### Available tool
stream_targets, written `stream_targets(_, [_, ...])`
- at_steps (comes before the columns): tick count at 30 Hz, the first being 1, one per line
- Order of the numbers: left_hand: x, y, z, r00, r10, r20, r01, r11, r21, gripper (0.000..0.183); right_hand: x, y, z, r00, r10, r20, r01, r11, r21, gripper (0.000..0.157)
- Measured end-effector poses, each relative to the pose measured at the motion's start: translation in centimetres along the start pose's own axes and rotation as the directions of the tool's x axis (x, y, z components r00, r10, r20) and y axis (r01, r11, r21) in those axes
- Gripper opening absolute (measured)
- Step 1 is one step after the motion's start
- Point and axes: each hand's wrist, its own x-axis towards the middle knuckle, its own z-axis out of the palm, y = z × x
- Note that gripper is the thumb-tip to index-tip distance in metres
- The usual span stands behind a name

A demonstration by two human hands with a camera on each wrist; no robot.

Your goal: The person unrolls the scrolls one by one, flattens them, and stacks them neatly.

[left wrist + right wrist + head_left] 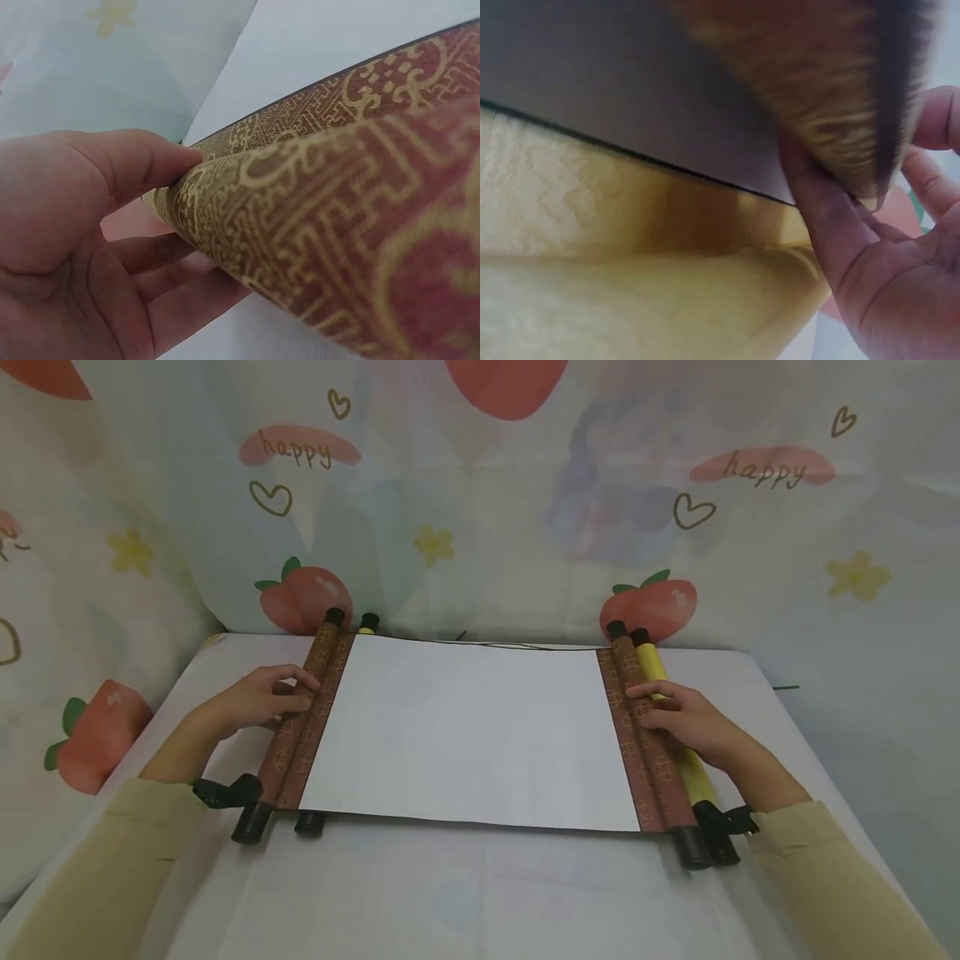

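A hanging scroll with a blank white sheet [465,735] is spread open between two brown-red brocade rollers with gold patterns and black end knobs. My left hand [258,697] grips the left roller [281,752], thumb on top and fingers beneath, as the left wrist view shows. At the other end, my right hand [690,722] holds the right roller [663,768] between thumb and fingers. A yellow scroll [699,781] lies under the brown one; its roller shows beside my right hand, and black knobs peek out at the left. The white sheet hides most of it.
The table [480,902] wears a white cloth. Behind it hangs a pale curtain [510,527] printed with peaches, hearts and flowers. Black wrist straps [225,792] overlap the rollers' near ends in the head view.
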Motion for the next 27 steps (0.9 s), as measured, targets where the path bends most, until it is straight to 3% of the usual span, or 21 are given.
stream_targets(16, [1.5, -0.2, 0.2, 1.000, -0.001, 0.012, 0.000, 0.998, 0.069, 0.030, 1.9, -0.5, 0.9, 1.000, 0.030, -0.007, -0.031, 0.980, -0.195, 0.046])
stream_targets(27, [1.3, 0.1, 1.1, 1.000, 0.026, 0.011, -0.027, 0.985, 0.170, 0.030, 2.1, -1.2, 1.5, 0.997, 0.066, -0.035, -0.073, 0.960, -0.270, 0.045])
